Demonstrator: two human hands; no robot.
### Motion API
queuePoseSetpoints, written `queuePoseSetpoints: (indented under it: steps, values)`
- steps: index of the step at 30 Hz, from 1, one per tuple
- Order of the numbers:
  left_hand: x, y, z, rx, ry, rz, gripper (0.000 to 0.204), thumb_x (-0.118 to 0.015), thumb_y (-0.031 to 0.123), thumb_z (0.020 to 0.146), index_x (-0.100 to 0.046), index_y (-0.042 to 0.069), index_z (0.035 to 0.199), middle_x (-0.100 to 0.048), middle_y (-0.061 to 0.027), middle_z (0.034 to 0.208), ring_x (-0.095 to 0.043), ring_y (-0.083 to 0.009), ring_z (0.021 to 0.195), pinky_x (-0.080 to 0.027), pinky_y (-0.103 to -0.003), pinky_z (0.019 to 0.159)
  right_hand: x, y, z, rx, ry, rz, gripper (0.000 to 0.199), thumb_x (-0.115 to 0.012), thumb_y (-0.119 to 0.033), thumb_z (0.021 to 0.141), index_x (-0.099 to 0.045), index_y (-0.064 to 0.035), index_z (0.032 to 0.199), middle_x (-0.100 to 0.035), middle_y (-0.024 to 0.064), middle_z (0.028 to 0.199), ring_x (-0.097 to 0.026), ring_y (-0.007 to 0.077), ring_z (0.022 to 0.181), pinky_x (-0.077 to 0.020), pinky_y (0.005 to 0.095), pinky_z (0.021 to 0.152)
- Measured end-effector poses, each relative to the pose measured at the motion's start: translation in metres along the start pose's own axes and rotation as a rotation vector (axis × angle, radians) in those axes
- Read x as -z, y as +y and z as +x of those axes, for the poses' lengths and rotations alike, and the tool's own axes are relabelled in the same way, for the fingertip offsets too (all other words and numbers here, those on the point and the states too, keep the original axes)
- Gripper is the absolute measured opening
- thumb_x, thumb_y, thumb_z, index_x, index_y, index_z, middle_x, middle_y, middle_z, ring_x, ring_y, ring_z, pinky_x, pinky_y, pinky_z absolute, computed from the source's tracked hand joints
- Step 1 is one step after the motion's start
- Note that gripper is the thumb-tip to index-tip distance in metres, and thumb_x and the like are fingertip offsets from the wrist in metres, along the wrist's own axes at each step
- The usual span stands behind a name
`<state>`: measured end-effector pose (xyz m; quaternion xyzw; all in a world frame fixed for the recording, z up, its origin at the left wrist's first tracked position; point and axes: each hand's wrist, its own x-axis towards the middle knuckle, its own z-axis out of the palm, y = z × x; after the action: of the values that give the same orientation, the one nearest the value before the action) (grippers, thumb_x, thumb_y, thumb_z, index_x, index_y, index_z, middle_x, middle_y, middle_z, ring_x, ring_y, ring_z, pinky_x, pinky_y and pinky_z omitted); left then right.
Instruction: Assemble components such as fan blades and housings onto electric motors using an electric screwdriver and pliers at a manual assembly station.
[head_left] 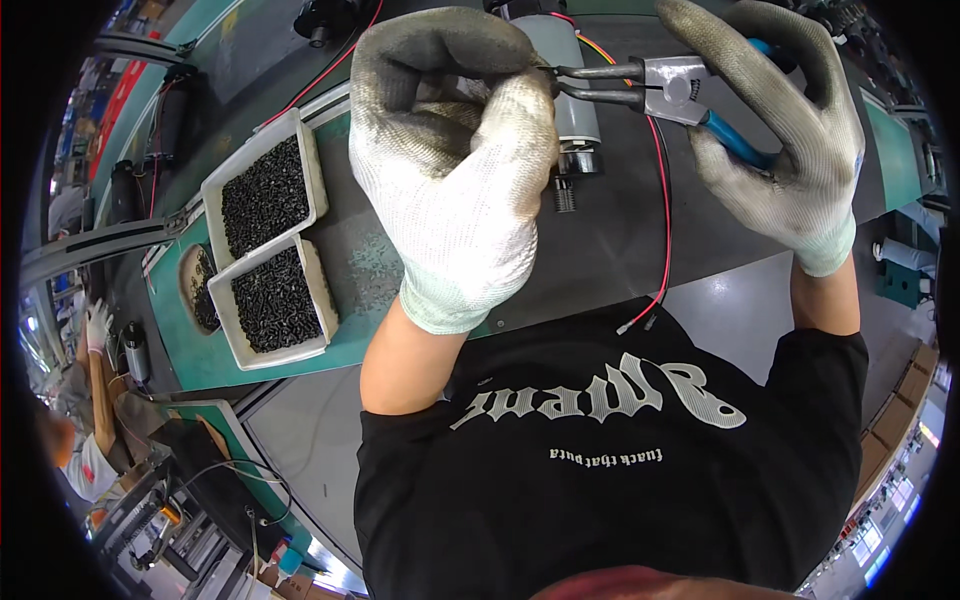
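Note:
My right hand [790,130] is wrapped round the blue handles of circlip pliers [672,88], their thin jaws pointing left. My left hand [460,160] is closed in a pinch right at the jaw tips. Whatever lies between its finger and thumb is too small and hidden to name. Both hands wear white knit gloves with dark, soiled fingers. Behind the pliers' jaws, a grey cylindrical motor [577,122] lies on the dark bench, partly covered by my left hand. A toothed shaft [566,196] sticks out of its near end.
Two white trays [318,178] of small black parts stand to the left, beside a round bowl [190,262]. Red and black wires [666,220] trail over the bench's front edge. Other motors [325,20] lie farther back. A co-worker's gloved hand [98,328] shows at far left.

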<state>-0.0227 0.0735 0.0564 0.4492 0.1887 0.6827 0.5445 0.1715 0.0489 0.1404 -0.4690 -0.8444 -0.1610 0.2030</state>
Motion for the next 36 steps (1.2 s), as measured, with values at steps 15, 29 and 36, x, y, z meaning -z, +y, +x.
queuePoseSetpoints:
  steps: [15,29,36]
  values:
    - [0.012,-0.02,0.004,0.002,-0.019,0.226,0.017,-0.058,0.002,0.09,-0.056,0.001,0.107,-0.065,-0.015,0.094,-0.06,-0.0152,0.066,-0.049,-0.025,0.057,-0.02,0.009,-0.005,0.015,-0.013,0.066,0.051,-0.07,-0.016,0.057,-0.072,-0.0043,0.106,-0.06,0.0136,0.084,-0.059,0.0256,0.075,-0.0504,0.0354,0.067]
    - [0.021,-0.094,0.105,0.448,-0.17,1.381,0.087,-0.063,0.067,0.077,-0.061,-0.011,0.114,-0.062,-0.0324,0.115,-0.058,-0.0416,0.114,-0.045,-0.041,0.097,-0.181,0.078,-0.012,-0.954,-0.05,1.958,0.018,-0.056,-0.018,0.086,-0.059,-0.0064,0.1,-0.063,0.0059,0.076,-0.064,0.019,0.068,-0.0534,0.0343,0.068]
    - [-0.005,-0.006,0.021,-0.275,-0.218,0.807,0.089,-0.088,0.03,0.058,-0.047,-0.006,0.128,-0.063,-0.0175,0.112,-0.064,-0.0259,0.1,-0.051,-0.037,0.09,-0.009,0.05,-0.024,-0.185,-0.129,0.925,0.049,-0.062,-0.021,0.068,-0.064,0.0075,0.108,-0.064,0.0155,0.101,-0.062,0.0235,0.089,-0.0495,0.0342,0.081]
